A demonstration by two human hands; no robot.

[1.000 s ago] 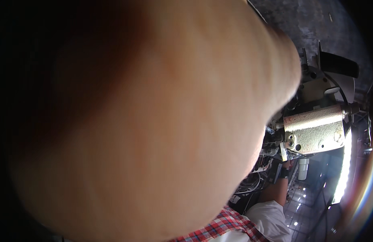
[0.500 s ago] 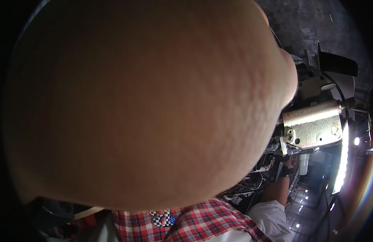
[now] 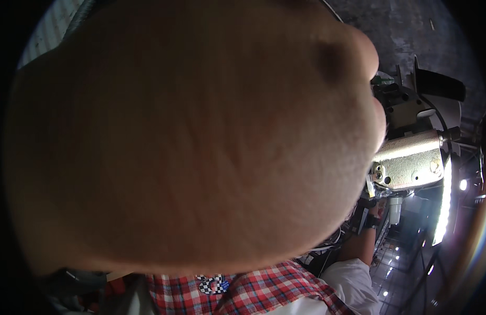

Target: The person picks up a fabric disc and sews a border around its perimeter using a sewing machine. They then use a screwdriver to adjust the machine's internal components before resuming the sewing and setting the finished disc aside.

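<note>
My left hand (image 3: 211, 147) is very close to the camera, and its back fills most of the head view. Its knuckles lie at the right, but the fingers are hidden, as is anything they may hold. Beyond it, at the right, stands a machine with a pale metal housing (image 3: 411, 170) that has small holes and a fitting on its side. My right hand (image 3: 377, 209) is small and partly hidden below this housing, beside a white cylindrical part (image 3: 395, 210). A dark band circles the right wrist. What the right fingers do cannot be made out.
A bright strip light (image 3: 442, 210) runs along the right side. Above the housing sit a black curved part (image 3: 440, 84) and a dark cable. Thin wires (image 3: 329, 244) show beneath the left hand's edge. Grey floor (image 3: 395, 26) lies at the upper right.
My left hand has shifted and turned slightly, so more of its knuckles show at the right and more background at the upper left. The right arm looks nearly still.
</note>
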